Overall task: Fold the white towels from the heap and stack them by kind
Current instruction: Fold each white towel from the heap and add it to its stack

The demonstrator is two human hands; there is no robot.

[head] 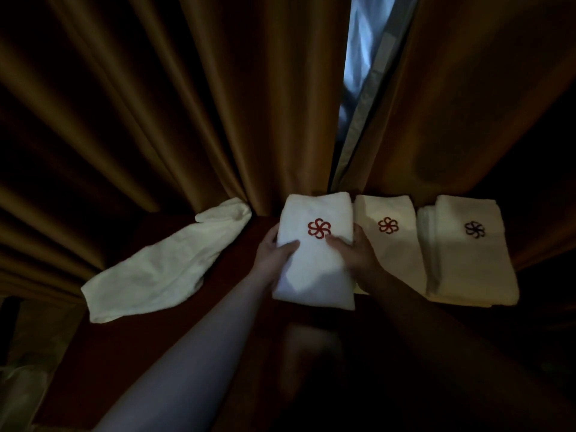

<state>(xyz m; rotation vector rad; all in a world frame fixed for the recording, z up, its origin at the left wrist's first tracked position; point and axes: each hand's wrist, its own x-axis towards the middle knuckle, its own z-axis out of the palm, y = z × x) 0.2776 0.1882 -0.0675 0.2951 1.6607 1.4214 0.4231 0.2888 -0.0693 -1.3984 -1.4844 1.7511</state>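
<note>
A folded white towel (314,263) with a red flower emblem is held at the middle, above a dark red surface. My left hand (274,254) grips its left edge, thumb on top. My right hand (355,251) grips its right edge, thumb on top near the emblem. Just right of it lies a folded towel pile (389,244) with a red emblem. Further right is another folded pile (470,254) with a dark emblem. An unfolded white towel (162,266) lies crumpled at the left.
Brown curtains (156,104) hang right behind the towels, with a bright gap (358,57) between them. The dark red surface (230,275) runs toward me. Something pale (21,391) lies dim at the lower left.
</note>
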